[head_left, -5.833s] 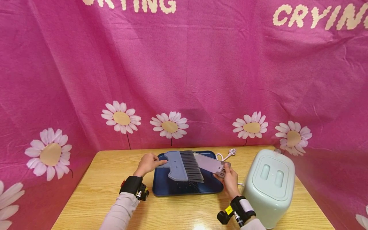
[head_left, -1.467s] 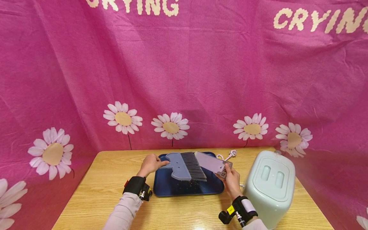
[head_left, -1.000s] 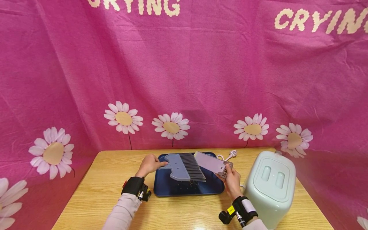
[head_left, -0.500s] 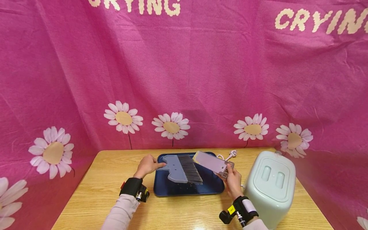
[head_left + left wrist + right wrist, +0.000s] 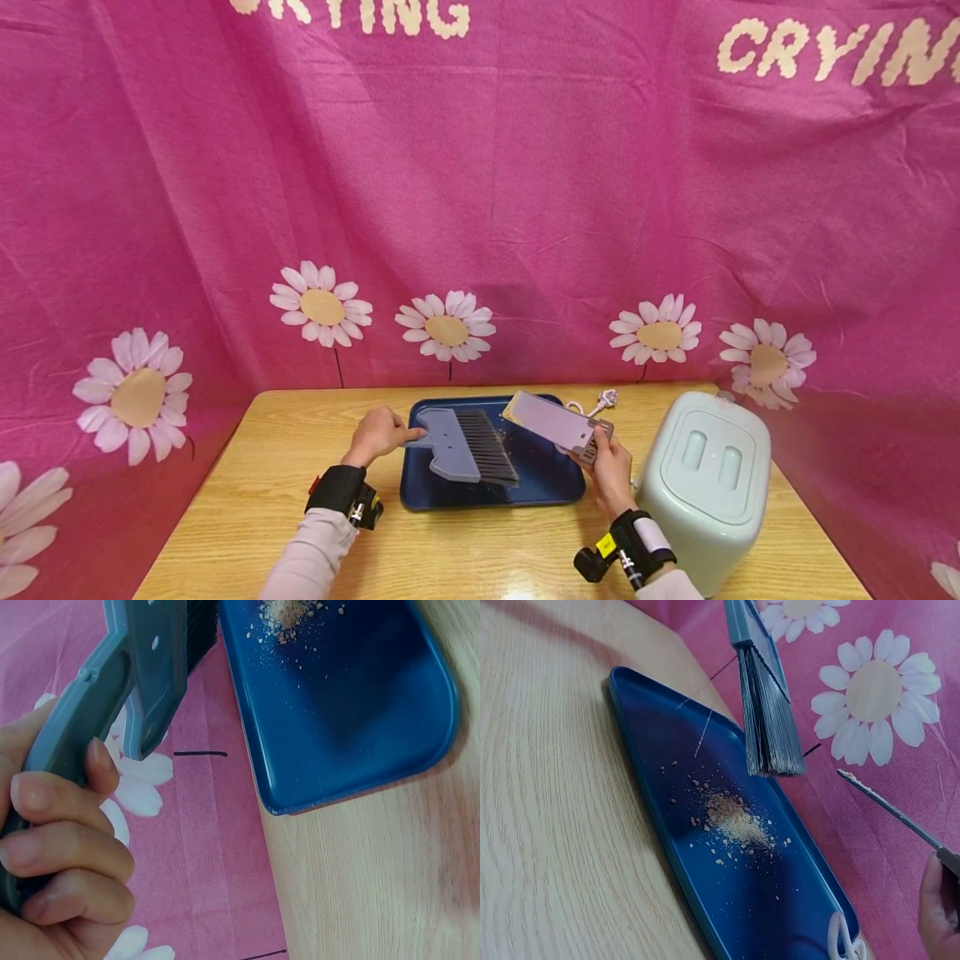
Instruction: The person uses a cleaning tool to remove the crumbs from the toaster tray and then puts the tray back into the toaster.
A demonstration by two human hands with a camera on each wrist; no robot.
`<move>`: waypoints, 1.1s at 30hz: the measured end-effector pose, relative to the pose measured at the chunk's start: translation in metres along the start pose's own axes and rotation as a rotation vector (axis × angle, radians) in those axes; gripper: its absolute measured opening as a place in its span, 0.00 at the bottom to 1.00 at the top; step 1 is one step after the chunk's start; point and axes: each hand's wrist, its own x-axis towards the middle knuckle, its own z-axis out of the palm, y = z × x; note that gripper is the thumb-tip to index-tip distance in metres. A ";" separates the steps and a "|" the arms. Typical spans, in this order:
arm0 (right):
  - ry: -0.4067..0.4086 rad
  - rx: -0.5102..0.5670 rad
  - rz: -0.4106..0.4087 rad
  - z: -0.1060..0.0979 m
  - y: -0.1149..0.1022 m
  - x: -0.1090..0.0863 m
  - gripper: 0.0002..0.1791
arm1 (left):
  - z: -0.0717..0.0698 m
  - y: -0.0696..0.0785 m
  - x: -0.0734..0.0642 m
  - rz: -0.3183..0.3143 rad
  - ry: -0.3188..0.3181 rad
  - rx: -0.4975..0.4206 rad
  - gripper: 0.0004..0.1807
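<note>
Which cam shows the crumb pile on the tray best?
Right wrist: the whole crumb pile is in frame, unobstructed, on the blue tray. Left wrist cuts it off at the top edge. Head shows just specks by the brush, which seems to hide most.

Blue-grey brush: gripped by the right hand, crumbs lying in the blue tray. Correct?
No: the left hand grips the blue-grey brush, as the head view shows. The rest stands: crumbs lie in the blue tray.

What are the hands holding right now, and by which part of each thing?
The left hand grips the blue-gray brush by its handle; the right hand holds the flat lilac tool by its gray slotted end.
</note>
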 end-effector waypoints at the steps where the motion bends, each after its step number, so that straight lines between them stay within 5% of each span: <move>1: 0.000 0.001 0.002 0.000 0.000 0.000 0.27 | -0.002 -0.001 0.000 0.006 -0.002 -0.007 0.30; 11: -0.014 0.003 0.017 0.001 0.000 0.000 0.27 | -0.017 -0.010 0.005 0.238 -0.050 -0.176 0.28; 22: -0.102 -0.002 0.042 0.014 0.001 -0.002 0.24 | 0.010 0.017 0.019 0.409 -0.161 -0.272 0.24; 33: -0.073 -0.026 0.074 0.019 0.003 -0.003 0.22 | 0.021 0.020 0.021 0.434 -0.180 -0.253 0.26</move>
